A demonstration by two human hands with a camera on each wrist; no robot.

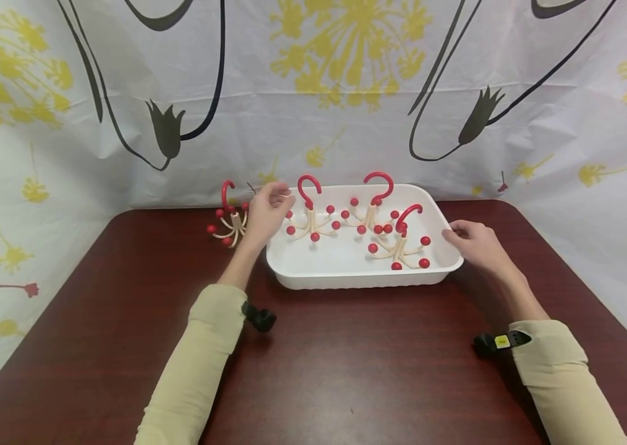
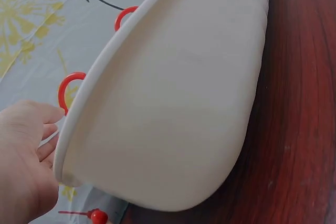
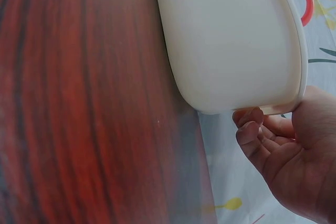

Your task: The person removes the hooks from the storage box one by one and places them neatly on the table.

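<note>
From the head view we see into the white tray [image 1: 347,281], at the far part of the dark table [image 1: 380,364]; three red-hooked pieces stand in it, one at the left [image 1: 310,220], one at the back [image 1: 371,216] and one at the front right [image 1: 399,250], each with pale prongs ending in red balls; neither wrist view shows us those prongs, since the tray's outer wall blocks them and lets only red hooks rise past the rim.

What the wrist views add is the hands' undersides; in the right one we see the right hand [image 3: 294,156] with bent fingertips beneath the lip, gripping the tray's right end; in the left one the left hand [image 2: 26,156] is at the rim's left end, fingers bent and partly behind it, so we cannot tell whether it holds the tray.

Around these, a fourth piece [image 1: 235,221] stands on the table, outside the tray; the left hand and forearm come between it and the tray; behind everything we see a flower-printed cloth [image 1: 291,145], and a small black device [image 1: 260,318] at the left sleeve matches another [image 1: 491,343] at the right.
</note>
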